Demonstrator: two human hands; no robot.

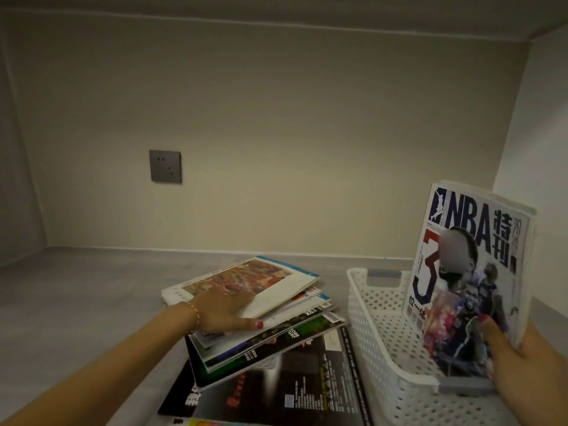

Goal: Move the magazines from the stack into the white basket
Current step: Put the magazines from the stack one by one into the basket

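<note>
A fanned stack of magazines (270, 327) lies on the grey surface at centre. Its top magazine (261, 281) has a white cover with a colourful picture. My left hand (221, 312) rests flat on that top magazine, thumb hooked over its near edge. To the right stands the white perforated basket (372, 342). My right hand (519, 364) grips the lower edge of an NBA magazine (470, 278) that stands upright inside the basket, leaning toward its right side.
A large black-covered magazine (276, 388) lies at the bottom of the stack near me. A grey wall socket (165, 166) sits on the back wall. Walls close the niche on left and right.
</note>
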